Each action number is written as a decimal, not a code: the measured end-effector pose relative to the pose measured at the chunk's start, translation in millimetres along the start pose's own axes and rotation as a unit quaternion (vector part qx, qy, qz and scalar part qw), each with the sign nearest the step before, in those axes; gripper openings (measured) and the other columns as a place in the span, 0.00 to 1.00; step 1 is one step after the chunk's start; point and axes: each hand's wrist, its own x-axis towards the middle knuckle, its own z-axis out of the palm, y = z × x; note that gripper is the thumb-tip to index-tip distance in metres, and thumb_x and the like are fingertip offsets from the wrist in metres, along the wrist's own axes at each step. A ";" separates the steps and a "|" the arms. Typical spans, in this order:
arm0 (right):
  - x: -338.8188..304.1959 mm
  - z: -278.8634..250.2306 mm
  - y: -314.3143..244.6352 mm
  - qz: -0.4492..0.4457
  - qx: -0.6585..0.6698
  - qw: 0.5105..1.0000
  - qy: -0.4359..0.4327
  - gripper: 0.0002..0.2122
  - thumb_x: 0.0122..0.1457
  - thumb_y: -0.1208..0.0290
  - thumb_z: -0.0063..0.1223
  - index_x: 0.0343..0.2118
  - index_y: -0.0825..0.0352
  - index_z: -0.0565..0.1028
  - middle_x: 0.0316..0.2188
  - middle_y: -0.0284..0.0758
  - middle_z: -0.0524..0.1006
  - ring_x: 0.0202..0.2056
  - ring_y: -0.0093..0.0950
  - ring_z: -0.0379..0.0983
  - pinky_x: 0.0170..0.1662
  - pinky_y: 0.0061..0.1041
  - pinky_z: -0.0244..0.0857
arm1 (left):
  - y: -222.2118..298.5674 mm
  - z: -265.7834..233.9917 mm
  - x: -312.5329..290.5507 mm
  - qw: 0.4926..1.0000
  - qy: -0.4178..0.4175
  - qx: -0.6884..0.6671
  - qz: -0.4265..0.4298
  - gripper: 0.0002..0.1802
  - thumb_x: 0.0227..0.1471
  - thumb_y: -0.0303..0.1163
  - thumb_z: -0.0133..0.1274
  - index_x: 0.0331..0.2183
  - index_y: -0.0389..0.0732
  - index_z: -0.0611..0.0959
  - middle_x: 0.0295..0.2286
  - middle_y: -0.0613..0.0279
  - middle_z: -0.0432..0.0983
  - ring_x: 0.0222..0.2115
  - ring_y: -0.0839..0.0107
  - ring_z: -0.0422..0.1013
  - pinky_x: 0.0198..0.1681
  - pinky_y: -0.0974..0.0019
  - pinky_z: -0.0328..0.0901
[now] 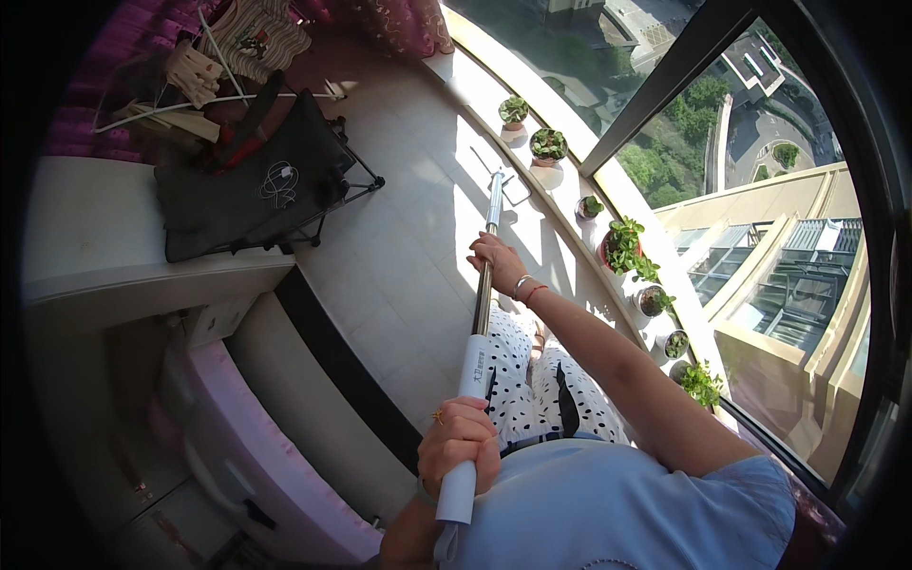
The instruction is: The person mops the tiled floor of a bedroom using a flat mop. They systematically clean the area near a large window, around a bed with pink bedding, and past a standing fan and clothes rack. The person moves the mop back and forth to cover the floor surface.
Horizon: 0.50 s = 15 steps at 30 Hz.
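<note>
Pale tiles cover the floor [380,294]. One pole [484,285] slants before the person, probably light but stiff, best held at two places: the left hand [459,442] closes around its white handle [474,366], the right hand [498,263] around its metal tube [494,204]. Seven potted plants [548,145] and one folding chair [256,180] stand nearby.

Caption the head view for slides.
Left hand and right hand grip a pole beside potted plants on a sunlit ledge.

Top [579,503]: showing lt-blue, short-slv
Pants [513,353]: wht, showing blk dots
R wrist [527,288]: wearing bangle [520,283], red cord [535,293]
L hand [458,443]: wearing gold-col. ring [438,416]
</note>
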 end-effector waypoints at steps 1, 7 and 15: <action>11.2 -2.8 6.0 -0.008 0.009 1.000 -0.009 0.08 0.62 0.62 0.50 0.34 0.61 0.73 0.41 0.32 0.72 0.54 0.33 0.65 0.50 0.38 0.61 | -4.4 0.8 8.8 1.000 -0.001 -0.002 0.003 0.10 0.44 0.16 0.54 0.22 0.40 0.70 0.20 0.63 0.73 0.23 0.68 0.73 0.36 0.54 0.73; 79.5 -14.9 18.9 -0.029 0.016 0.999 -0.011 0.08 0.61 0.62 0.51 0.35 0.61 0.74 0.42 0.31 0.73 0.54 0.33 0.65 0.50 0.39 0.61 | -34.9 -5.5 75.9 0.999 -0.012 -0.012 0.027 0.13 0.41 0.15 0.56 0.23 0.41 0.70 0.20 0.63 0.73 0.22 0.67 0.73 0.36 0.54 0.73; 194.0 -28.0 11.3 -0.073 0.019 0.997 0.018 0.09 0.59 0.66 0.54 0.27 0.64 0.72 0.41 0.32 0.75 0.49 0.37 0.69 0.48 0.37 0.66 | -82.3 -24.8 186.1 0.997 -0.018 -0.031 0.062 0.11 0.42 0.16 0.55 0.23 0.41 0.70 0.17 0.63 0.70 0.19 0.70 0.70 0.29 0.57 0.72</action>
